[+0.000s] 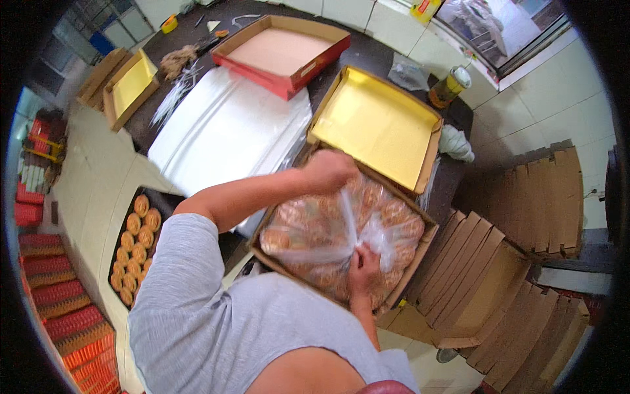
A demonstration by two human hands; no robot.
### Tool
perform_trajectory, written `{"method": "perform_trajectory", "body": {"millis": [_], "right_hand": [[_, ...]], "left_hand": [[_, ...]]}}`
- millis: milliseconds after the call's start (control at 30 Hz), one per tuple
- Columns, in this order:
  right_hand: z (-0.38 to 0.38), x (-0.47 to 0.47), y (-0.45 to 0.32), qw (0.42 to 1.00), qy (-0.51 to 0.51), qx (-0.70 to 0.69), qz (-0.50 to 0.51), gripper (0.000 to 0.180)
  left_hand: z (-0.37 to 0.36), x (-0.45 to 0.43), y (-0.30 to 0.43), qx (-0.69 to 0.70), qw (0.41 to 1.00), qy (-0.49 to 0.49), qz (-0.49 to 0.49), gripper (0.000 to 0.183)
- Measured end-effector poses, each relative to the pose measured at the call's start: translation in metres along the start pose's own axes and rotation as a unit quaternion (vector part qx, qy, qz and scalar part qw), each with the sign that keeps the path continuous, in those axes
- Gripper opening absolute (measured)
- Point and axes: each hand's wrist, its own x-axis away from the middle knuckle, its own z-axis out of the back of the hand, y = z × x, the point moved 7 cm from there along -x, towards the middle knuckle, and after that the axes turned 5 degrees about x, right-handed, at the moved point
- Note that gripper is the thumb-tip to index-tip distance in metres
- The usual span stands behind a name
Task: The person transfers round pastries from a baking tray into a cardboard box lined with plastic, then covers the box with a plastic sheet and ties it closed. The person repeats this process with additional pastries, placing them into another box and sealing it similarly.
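A clear plastic bag (315,221) of round golden-brown baked goods lies in an open cardboard box (423,246) in front of me. My right hand (364,261) grips the bag's gathered neck, near its middle. My left hand (330,171) is closed above the box's far edge and looks blurred. A whitish strip (347,212) runs from the gathered plastic up to it; whether this is a tie or part of the bag is unclear. Just beyond stands an open box (379,128) lined with yellow.
Flat plastic bags (221,128) cover the dark table's left part. A red box (290,49) and white strips (174,98) lie farther back. Left is a black tray (167,202) of spiral pastries; right are cardboard box stacks (492,276) and a can (449,87).
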Motion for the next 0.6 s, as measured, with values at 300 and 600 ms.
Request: {"method": "perform_trajectory", "body": {"millis": [300, 600], "right_hand": [[-0.003, 0.000, -0.009, 0.994, 0.040, 0.102, 0.021, 0.021], [-0.004, 0.005, -0.003, 0.993, 0.030, 0.111, -0.002, 0.019]], "left_hand": [[0.108, -0.031, -0.331, -0.175, 0.874, 0.156, 0.426, 0.033], [0.284, -0.010, -0.366, -0.183, 0.829, 0.372, 0.376, 0.038]]}}
